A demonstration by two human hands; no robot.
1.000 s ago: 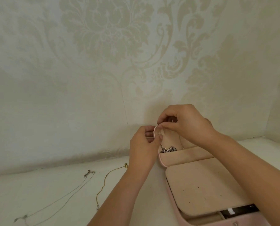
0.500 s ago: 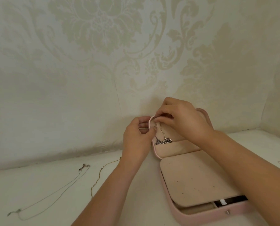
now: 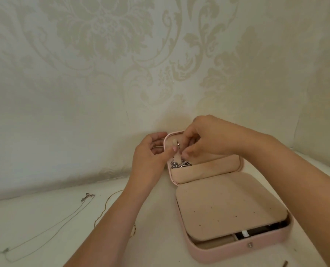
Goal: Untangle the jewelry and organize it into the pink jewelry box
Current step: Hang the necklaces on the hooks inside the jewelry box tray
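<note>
The pink jewelry box [image 3: 218, 251] lies open on the white surface, its lid [image 3: 208, 170] upright against the wall. A beige insert panel [image 3: 227, 207] covers the base. A silver chain necklace [image 3: 180, 163] hangs inside the lid, its lower part bunched in the lid pocket. My left hand [image 3: 150, 157] grips the lid's left edge, thumb pressed on the chain. My right hand [image 3: 208, 139] pinches the chain's upper end near the clasp [image 3: 178, 143]. A thin silver necklace [image 3: 50, 234] and a gold chain [image 3: 106, 207] lie stretched out on the surface at the left.
A patterned cream wall stands right behind the box. A small dark object [image 3: 285, 264] lies at the bottom right edge. A dark compartment with a white tab [image 3: 245, 233] shows under the insert panel.
The view has shifted, so the box sits lower and more to the right. My right hand has lowered inside the lid and the clasp now shows between my fingers. My left thumb has moved onto the chain.
</note>
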